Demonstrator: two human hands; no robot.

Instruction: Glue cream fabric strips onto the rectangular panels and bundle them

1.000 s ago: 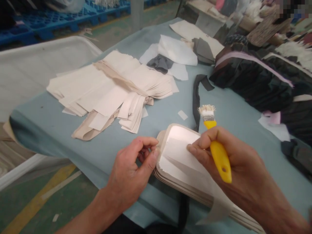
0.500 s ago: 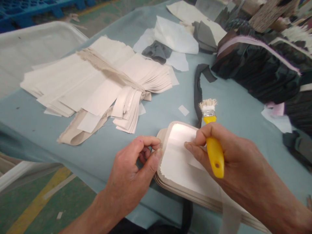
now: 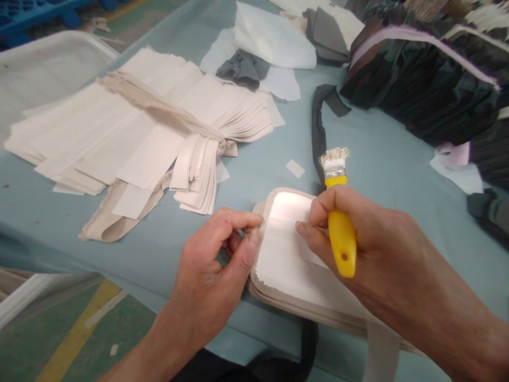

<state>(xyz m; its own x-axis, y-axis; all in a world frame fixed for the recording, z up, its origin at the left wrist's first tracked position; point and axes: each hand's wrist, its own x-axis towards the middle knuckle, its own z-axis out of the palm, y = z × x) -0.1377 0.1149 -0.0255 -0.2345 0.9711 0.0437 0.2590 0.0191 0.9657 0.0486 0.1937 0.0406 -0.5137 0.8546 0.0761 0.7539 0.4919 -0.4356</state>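
My right hand (image 3: 369, 233) is closed around a brush (image 3: 342, 241) with a yellow handle, its pale bristles pointing up and away from me. The thumb tip of that hand hovers over or touches the white face of a rounded panel (image 3: 274, 249), which I cannot tell apart. This panel tops a stack of beige-edged panels lying under both hands. At the panel's left rim, my left hand (image 3: 218, 260) pinches the beige fabric edge between thumb and forefinger. The right hand hides part of the panel. A pale strip (image 3: 379, 350) hangs over the stack's near side.
Left lies a tied bundle of cream fabric pieces (image 3: 155, 132) on the blue-green tablecloth (image 3: 147, 286). Behind are white sheets (image 3: 274, 37) and grey scraps. A black strip (image 3: 318, 127) lies ahead of the brush; black bundles (image 3: 417, 85) fill the right. A white tray (image 3: 51, 69) stands far left.
The view has shifted slightly, so the bundle appears farther left. Both hands keep nearly the same pose on the stack, and the brush stays in my right hand.
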